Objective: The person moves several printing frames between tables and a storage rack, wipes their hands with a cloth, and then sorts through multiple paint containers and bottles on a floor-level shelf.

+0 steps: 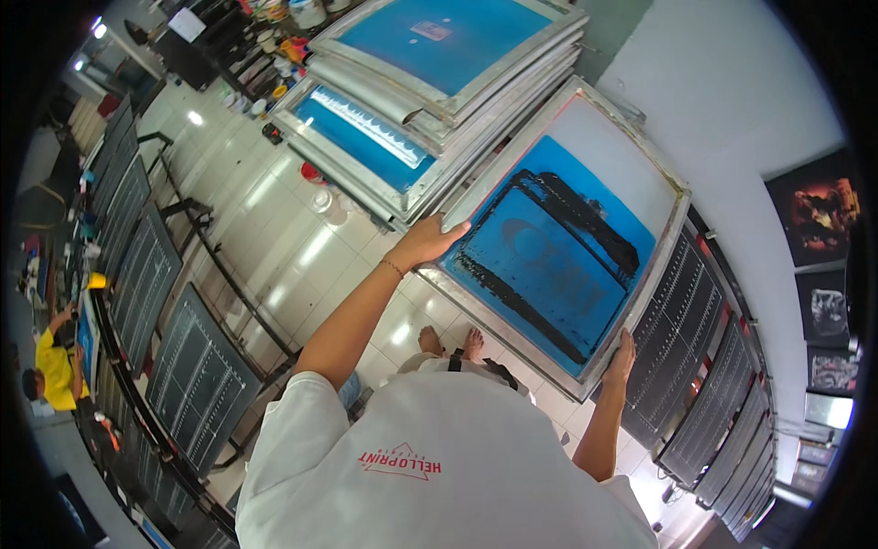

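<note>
Left hand [428,242] and right hand [623,355], fingers clamped, grip a blue screen [558,247]; its underside is hidden. More screens [430,82] are stacked far left, with dark boards [197,375] left.

I was looking down into a screen-printing workshop: stacked metal-framed printing screens [430,87] with blue mesh, rows of dark printing boards [197,375] over white floor tiles [302,247], ink pots [297,14] behind

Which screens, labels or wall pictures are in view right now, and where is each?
Held printing screen: between left hand and right hand, metal frame, blue mesh, black ink.
Stacked screens: above it, blue mesh, grey frames.
Wall pictures: far right, dark rectangles.
Dark printed panels: lower left, in rows.
</note>
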Available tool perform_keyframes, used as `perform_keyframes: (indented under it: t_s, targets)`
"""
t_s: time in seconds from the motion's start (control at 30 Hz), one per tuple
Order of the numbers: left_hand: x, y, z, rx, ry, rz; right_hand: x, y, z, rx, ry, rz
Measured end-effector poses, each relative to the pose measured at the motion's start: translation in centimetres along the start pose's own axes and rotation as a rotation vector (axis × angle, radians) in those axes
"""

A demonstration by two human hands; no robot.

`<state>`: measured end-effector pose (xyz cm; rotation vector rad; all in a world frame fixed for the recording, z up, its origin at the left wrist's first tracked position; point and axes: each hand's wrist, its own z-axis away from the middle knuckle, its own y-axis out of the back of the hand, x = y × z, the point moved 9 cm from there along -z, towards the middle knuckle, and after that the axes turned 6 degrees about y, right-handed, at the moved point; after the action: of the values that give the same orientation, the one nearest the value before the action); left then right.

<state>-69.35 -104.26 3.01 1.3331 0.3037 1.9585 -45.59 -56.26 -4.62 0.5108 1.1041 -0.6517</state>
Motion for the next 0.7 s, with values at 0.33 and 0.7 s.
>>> perform_keyframes:
  t_s: [0.33, 0.7]
  targets:
    - [-9.0, 0.0, 7.7, 0.589, 0.116, 0.472, -0.7, -2.0, 1.0, -0.062, 0.036, -0.022]
    - [-10.6, -5.1, 5.3, 0.139, 0.202, 1.162, -0.2, -2.8, 1.0, -0.072, 0.085, 0.035]
